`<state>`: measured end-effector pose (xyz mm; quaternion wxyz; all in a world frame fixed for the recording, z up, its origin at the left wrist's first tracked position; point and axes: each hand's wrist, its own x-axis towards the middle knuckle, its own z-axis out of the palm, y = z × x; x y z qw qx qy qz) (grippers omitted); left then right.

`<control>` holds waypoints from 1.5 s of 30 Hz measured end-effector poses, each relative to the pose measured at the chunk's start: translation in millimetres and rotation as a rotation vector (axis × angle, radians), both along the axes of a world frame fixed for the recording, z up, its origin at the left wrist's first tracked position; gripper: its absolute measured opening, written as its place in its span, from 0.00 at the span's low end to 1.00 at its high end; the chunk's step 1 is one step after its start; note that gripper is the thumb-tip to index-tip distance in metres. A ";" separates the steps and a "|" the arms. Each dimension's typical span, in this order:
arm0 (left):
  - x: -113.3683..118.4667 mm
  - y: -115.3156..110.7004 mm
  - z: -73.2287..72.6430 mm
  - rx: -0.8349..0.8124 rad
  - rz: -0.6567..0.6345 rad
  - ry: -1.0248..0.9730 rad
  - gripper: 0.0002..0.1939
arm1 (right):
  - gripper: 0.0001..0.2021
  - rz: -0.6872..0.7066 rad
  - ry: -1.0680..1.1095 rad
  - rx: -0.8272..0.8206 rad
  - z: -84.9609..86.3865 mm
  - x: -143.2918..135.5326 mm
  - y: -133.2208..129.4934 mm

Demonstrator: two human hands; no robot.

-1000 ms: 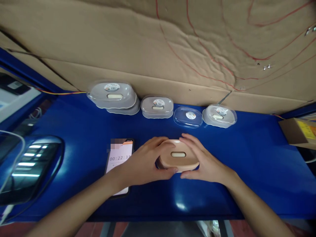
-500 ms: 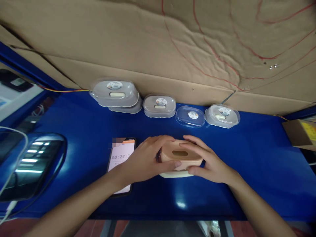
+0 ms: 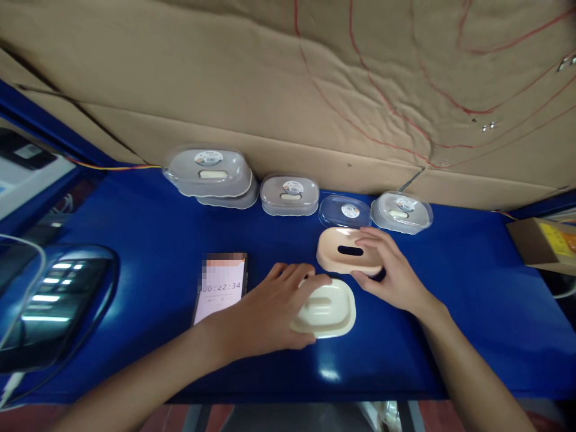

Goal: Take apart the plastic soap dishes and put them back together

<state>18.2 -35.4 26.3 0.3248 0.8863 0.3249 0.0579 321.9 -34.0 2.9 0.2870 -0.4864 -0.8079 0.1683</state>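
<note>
My right hand grips the right end of a peach oval plastic shell with a long slot through its middle. Nearer me lies a pale cream oval tray with a raised bar in its centre, apart from the shell. My left hand has its fingers and thumb round the left end of this tray, covering that part. Just behind the peach shell lies a clear plastic lid with a round label.
A phone showing a running timer lies left of my left forearm. Covered oval boxes line the back, with a stack at the left and another box at the right. A tablet with cables is far left.
The peach shell has come off the cream tray and moved back and right in my right hand. The tray now lies uncovered, and my left hand has shifted from the shell to it.
</note>
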 end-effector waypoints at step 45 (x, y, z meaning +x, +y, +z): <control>-47.2 76.8 8.7 0.299 0.424 -0.135 0.35 | 0.28 0.112 -0.225 0.181 -1.6 -25.2 -15.0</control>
